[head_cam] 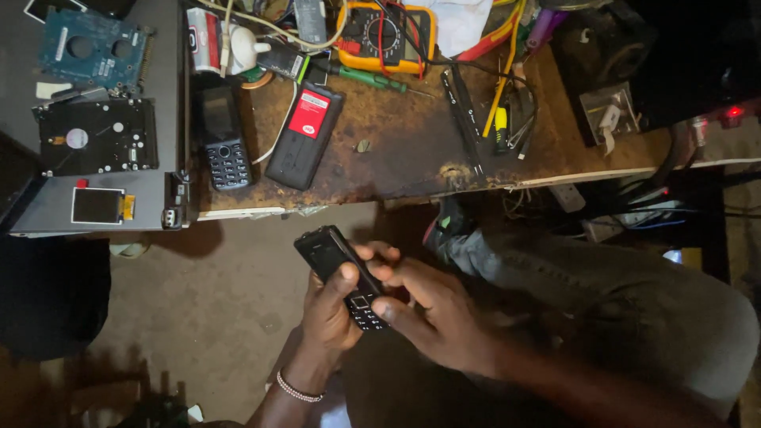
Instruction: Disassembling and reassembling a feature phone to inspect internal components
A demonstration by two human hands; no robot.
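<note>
1. Clearly, the small black keypad phone (342, 273) is not on the table (412, 150) at all: it is held in the air over the person's lap, with the bare floor (222, 277) below and to the left of it.

2. Left hand (331, 313): curled around the lower half of the phone from beneath, thumb laid across the front just above the keys. It is closed on the phone, but only along the bottom part, so the top end sticks out free.

3. Right hand (432, 313): fingers bent in from the right, fingertips touching the phone's right edge and keypad. It looks half closed; I cannot tell whether it truly grips the phone or only presses on it.

4. Risk of a drop: if the right fingertips push or pry hard at the edge, the phone could twist out of the left palm and fall to the floor, since nothing lies under it.

5. Risk of lost parts: any cover or small piece that comes loose here would land on the dim floor, not on the table.

6. Risk from poor light: the lap is in shadow, so fine work by feel could slip.

7. Near the table edge lie a second keypad phone (224, 139) and a black battery with a red label (305, 135); a knee lifted under the table could jolt them off.
</note>
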